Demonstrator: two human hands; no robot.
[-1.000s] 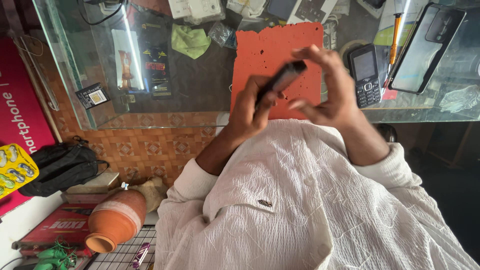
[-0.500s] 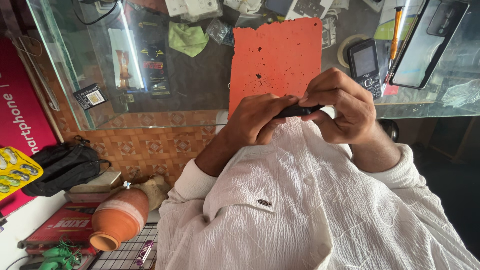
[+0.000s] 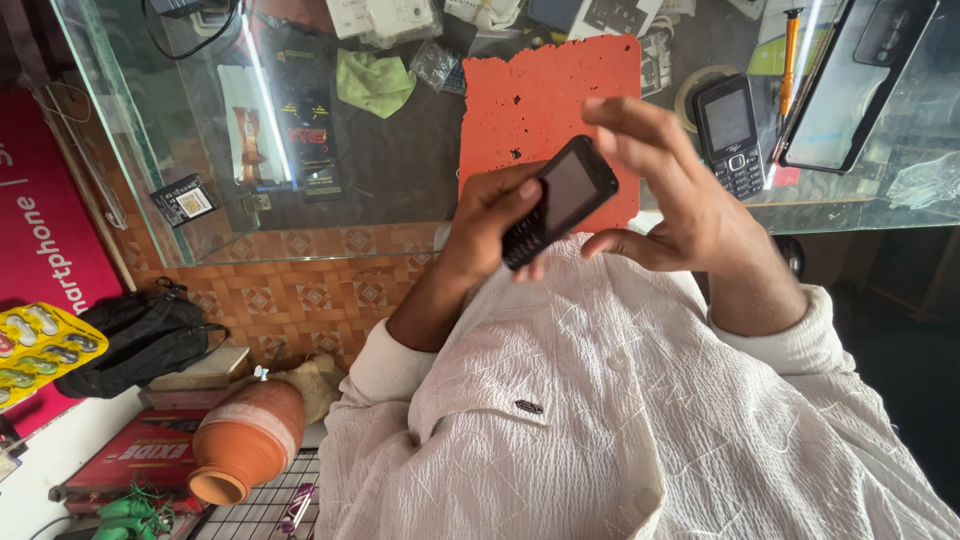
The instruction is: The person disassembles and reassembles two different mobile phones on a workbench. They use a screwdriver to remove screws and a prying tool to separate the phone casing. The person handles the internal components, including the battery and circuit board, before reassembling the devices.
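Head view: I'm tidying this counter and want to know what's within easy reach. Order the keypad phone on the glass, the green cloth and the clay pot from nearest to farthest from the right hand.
From the right hand:
1. Keypad phone, just above it on the glass.
2. Green cloth, upper left on the counter.
3. Clay pot, low left on the floor.

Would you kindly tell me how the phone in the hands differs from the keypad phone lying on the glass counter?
The held phone is gripped by the left hand and tilted above the orange mat; the counter phone lies flat on the glass, untouched. The held phone is seen at a slant, with the right hand open beside it; the counter phone faces straight up. Both are small, black keypad phones with dark screens.
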